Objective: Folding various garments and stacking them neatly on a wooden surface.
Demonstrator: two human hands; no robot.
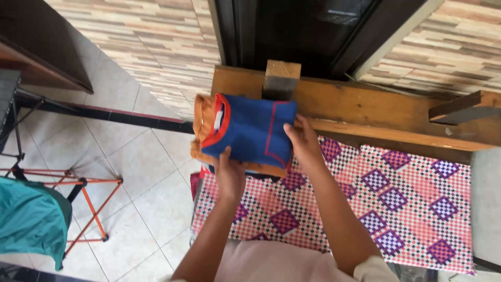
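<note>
A folded blue shirt [250, 128] with red trim lies on top of a folded orange garment [201, 121], the pile sitting at the far left end of a pink checkered cloth [407, 209] with purple squares. My left hand [229, 175] grips the near edge of the pile from below. My right hand [302, 143] holds its right edge, fingers against the blue shirt.
A wooden bench frame [365, 112] with an upright block [282, 78] runs behind the pile. An orange folding rack [86, 201] with a teal cloth [31, 222] stands on the tiled floor at left. A dark doorway [297, 31] is beyond.
</note>
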